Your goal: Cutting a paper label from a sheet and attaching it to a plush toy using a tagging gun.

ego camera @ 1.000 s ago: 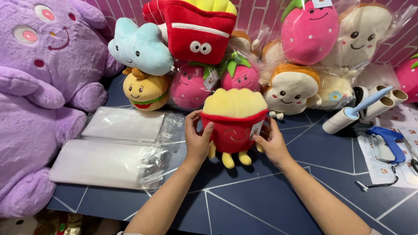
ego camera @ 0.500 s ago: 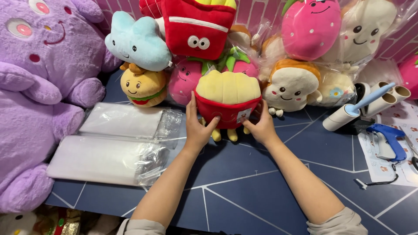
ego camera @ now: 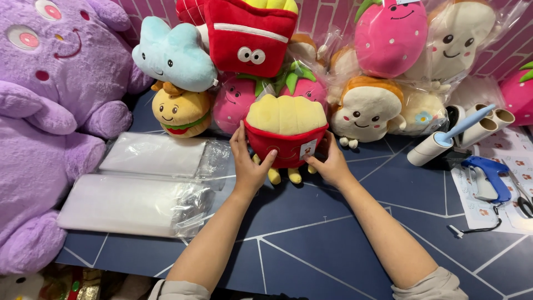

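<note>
A red-and-yellow fries plush (ego camera: 286, 130) with small yellow legs stands upright on the dark blue table (ego camera: 311, 250), its back to me and a white tag on its lower right. My left hand (ego camera: 248, 161) grips its left side and my right hand (ego camera: 331, 163) grips its right side. It is pressed up against a row of plush toys: two pink strawberries (ego camera: 235, 104), a burger (ego camera: 181, 111) and a toast (ego camera: 363, 111).
A big purple plush (ego camera: 50, 111) fills the left. Two stacks of clear plastic bags (ego camera: 139, 186) lie left of my arms. A larger fries plush (ego camera: 250, 33) and a blue cloud (ego camera: 173, 54) sit behind. A lint roller (ego camera: 438, 141), blue tagging gun (ego camera: 488, 178) and sticker sheets are at right.
Both hands carried the fries plush away from me and set it against the row of toys at the back. My arms are stretched farther out.
</note>
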